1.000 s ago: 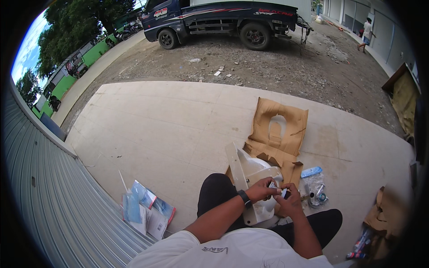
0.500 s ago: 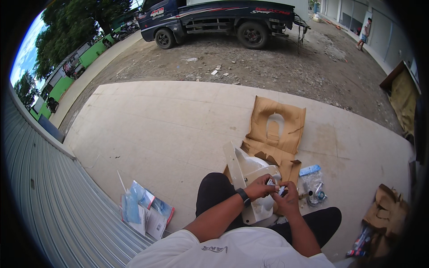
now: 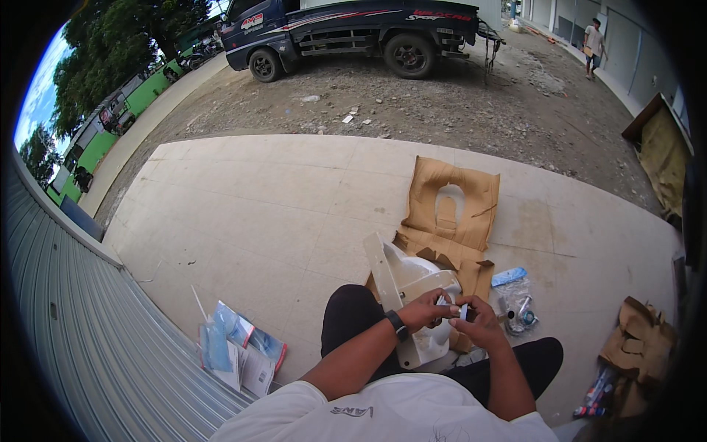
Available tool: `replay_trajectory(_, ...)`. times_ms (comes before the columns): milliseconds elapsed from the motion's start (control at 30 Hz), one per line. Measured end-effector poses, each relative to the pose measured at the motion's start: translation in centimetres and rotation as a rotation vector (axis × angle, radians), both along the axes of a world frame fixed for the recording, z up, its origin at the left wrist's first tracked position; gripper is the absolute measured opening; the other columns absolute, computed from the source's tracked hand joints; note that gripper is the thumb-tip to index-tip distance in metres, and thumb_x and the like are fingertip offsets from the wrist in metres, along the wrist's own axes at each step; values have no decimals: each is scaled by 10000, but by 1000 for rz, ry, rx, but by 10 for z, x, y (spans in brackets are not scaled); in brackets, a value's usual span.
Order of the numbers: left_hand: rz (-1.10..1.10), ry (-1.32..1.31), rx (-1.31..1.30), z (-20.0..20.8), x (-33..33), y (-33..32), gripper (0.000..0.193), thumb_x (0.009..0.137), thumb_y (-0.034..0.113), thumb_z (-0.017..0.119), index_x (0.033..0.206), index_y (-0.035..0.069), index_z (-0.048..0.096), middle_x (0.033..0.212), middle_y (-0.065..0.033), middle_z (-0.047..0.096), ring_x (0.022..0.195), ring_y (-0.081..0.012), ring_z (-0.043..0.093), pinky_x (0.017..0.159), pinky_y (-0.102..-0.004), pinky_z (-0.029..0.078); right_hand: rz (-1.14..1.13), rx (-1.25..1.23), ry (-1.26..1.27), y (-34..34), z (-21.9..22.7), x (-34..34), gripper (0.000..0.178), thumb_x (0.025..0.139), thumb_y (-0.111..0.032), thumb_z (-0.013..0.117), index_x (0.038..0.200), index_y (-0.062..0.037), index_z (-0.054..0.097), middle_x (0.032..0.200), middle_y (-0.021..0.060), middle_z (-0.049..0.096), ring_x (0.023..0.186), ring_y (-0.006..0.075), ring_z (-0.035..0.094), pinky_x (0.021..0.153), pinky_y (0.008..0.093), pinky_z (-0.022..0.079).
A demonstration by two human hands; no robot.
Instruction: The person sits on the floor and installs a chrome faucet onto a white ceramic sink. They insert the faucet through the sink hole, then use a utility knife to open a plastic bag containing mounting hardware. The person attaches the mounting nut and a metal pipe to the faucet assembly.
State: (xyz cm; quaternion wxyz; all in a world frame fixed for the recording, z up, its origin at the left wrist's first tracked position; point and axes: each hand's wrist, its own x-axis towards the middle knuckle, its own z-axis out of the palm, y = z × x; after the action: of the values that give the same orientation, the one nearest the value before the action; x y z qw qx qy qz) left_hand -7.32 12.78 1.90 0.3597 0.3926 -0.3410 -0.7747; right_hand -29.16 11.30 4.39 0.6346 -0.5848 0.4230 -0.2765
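Between my crossed legs lies a white glossy ceramic-looking fixture (image 3: 412, 267), tilted, with flat edges and a rounded body. My left hand (image 3: 424, 309), wearing a dark wristwatch (image 3: 398, 324), is closed above it and pinches a small whitish part (image 3: 442, 300). Close beside it, my right hand (image 3: 482, 326) is closed on a small pale flat piece (image 3: 463, 311). Whether these two bits are joined I cannot tell. Past my right hand lies a clear plastic bag of metal fittings (image 3: 520, 313) with a blue-and-white packet (image 3: 508, 277) at its top.
Torn brown cardboard (image 3: 471, 202) lies just beyond the fixture. Blue plastic packets and papers (image 3: 237, 342) lie at left, near a metal shutter (image 3: 59, 295). More crumpled cardboard (image 3: 642, 331) sits at right. Beyond the tiled floor (image 3: 250, 199) stands a truck (image 3: 353, 33); a person (image 3: 593, 48) walks far right.
My right hand has turned slightly, and the pale piece in it shows more. My left hand stays nearly in place. The far person has moved slightly left and away.
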Motion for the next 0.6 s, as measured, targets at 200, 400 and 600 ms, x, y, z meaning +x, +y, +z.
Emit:
replay_trajectory(200,19,12,18,-7,6,-6,311,941,255,782,1122,135,560,803,41,582,603,-47,446,515,-232,290,-1,-32,-131,5,-9,-3,554,800,-75,870,1267,-57,572,1029,21,652,939,102,644,803,275,534)
replay_trajectory(400,-9,106,49,-4,7,-6,278,942,224,773,1114,130,576,789,49,567,588,-43,441,506,-227,289,158,115,-137,-1,6,-20,599,813,-55,860,1336,-43,566,1046,43,695,993,132,680,875,304,562)
replay_trajectory(600,-81,150,56,-3,8,-4,246,936,213,773,1081,132,591,776,57,538,571,-37,419,500,-226,284,65,204,-133,-3,15,-20,464,807,-71,875,1210,-14,653,1014,66,738,939,133,716,826,284,577)
